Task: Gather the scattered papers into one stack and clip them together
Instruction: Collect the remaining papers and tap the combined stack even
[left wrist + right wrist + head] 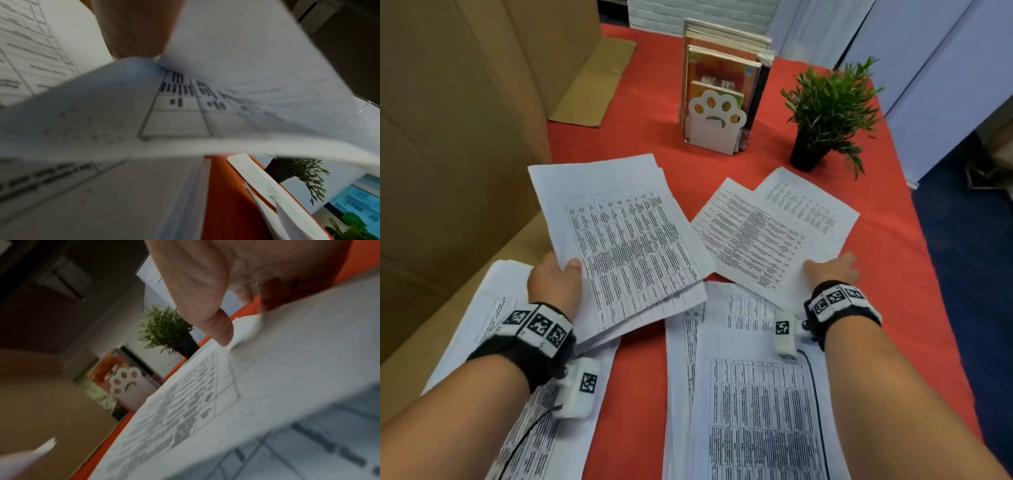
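The gathering is only begun. The left hand (554, 277) pinches a few sheets (626, 240), thumb on top, raised at centre left. The right hand (832, 270) pinches the corner of a pair (756, 236) at centre right. More piles (756, 394) lie along the bottom; no clip shows.

Red-covered table (640, 359), and it's busy. At the near left edge lies a spread of printed sheets (489, 291). Along the near edge toward the right there's a second pile (756, 411), loosely fanned. Farther in, toward the right edge, lie two overlapping sheets (756, 236). At the far side a paw-shaped bookend (717, 126) fronts upright books (719, 68), with a potted plant (828, 106) nearer the right edge. A flat cardboard piece (592, 82) lies by the far left edge.
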### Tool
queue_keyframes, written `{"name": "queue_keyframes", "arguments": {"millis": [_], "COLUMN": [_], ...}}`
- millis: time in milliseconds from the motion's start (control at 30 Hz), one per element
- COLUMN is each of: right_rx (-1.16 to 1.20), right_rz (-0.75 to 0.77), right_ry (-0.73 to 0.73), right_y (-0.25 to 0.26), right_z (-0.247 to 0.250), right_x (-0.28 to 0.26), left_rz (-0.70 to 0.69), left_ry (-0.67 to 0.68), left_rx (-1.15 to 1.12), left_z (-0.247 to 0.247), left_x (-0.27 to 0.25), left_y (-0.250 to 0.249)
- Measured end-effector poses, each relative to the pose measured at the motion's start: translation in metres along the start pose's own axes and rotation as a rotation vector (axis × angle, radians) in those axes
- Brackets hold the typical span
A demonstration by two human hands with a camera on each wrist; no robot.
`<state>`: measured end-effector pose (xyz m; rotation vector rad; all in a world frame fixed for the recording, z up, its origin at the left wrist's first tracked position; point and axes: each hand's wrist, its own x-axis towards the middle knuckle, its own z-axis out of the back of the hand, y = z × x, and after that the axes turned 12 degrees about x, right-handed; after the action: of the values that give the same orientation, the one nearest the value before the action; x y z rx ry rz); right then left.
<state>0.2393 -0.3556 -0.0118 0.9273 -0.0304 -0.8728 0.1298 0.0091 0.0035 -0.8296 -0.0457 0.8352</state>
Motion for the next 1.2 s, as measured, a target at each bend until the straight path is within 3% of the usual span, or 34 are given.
{"name": "queue_keyframes", "arguments": {"millis": [167, 267, 367, 500, 667, 967, 1067, 1200], "right_rx": [0.019, 0.005, 0.152, 0.378, 0.332, 0.357, 0.471, 0.527], "right_rz": [0.038, 0.167, 0.286, 0.270, 0.270, 0.147, 0.040, -0.100], "right_ry": [0.106, 0.117, 0.084, 0.085, 0.172, 0.172, 0.268, 0.461], "right_y": [0.007, 0.010, 0.013, 0.017, 0.019, -0.092, -0.133, -0.175], "right_z": [-0.011, -0.006, 0.011, 0.035, 0.071, 0.085, 0.081, 0.084], "right_x": [-0.003, -0.001, -0.002, -0.006, -0.050, -0.155, -0.177, -0.195], "left_rz": [0.007, -0.006, 0.002, 0.028, 0.043, 0.139, 0.149, 0.063], "left_ry": [0.059, 0.090, 0.104, 0.148, 0.228, 0.544, 0.563, 0.523], "left_rx": [-0.028, -0.037, -0.075, -0.137, -0.257, -0.346, -0.265, -0.036], "left_z": [-0.011, -0.010, -0.006, 0.001, 0.012, 0.014, 0.004, -0.014], "left_x": [-0.007, -0.011, -0.013, -0.023, -0.053, -0.135, -0.150, -0.157], "left_y": [0.006, 0.006, 0.006, 0.006, 0.000, 0.026, 0.045, 0.067]}}
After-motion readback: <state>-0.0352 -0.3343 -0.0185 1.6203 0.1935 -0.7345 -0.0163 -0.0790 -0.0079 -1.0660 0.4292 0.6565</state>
